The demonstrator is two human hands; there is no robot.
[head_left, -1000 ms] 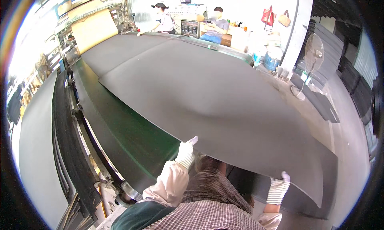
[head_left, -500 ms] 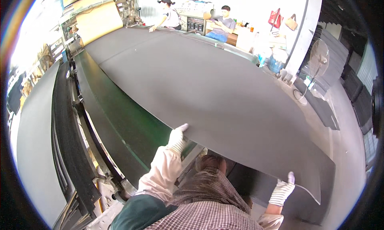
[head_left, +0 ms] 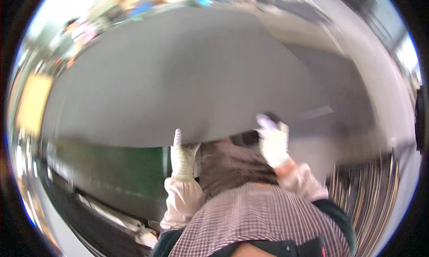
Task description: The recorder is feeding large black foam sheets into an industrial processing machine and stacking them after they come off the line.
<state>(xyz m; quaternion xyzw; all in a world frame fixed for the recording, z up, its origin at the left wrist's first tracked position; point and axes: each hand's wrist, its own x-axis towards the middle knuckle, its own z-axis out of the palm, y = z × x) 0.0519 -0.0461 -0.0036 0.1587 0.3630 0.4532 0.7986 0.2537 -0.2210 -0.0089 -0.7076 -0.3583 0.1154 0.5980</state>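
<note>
A large, flexible dark grey sheet [head_left: 178, 78] spreads in front of me, its near edge curving past both hands. My left hand [head_left: 182, 161], in a white striped glove, is closed on that edge, thumb pointing forward on top and the fingers mostly hidden beneath. Further right, my right hand [head_left: 273, 144], in a matching glove with a pale purple thumb tip, pinches the edge near the sheet's right end. Motion blur smears its fingers. Beneath the sheet at left shows a dark green belt-like surface [head_left: 129, 167].
Another dark sheet [head_left: 344, 78] lies under and beyond the right end. Stacked sheets [head_left: 366, 190] show their edges at lower right. A yellow panel [head_left: 33, 103] stands at far left. A blurred person [head_left: 82, 33] is at the sheet's far left side.
The view has swung right and blurred. My hands are closer together, with the right hand further left and higher in view. The sheet's near edge now runs more crosswise before me.
</note>
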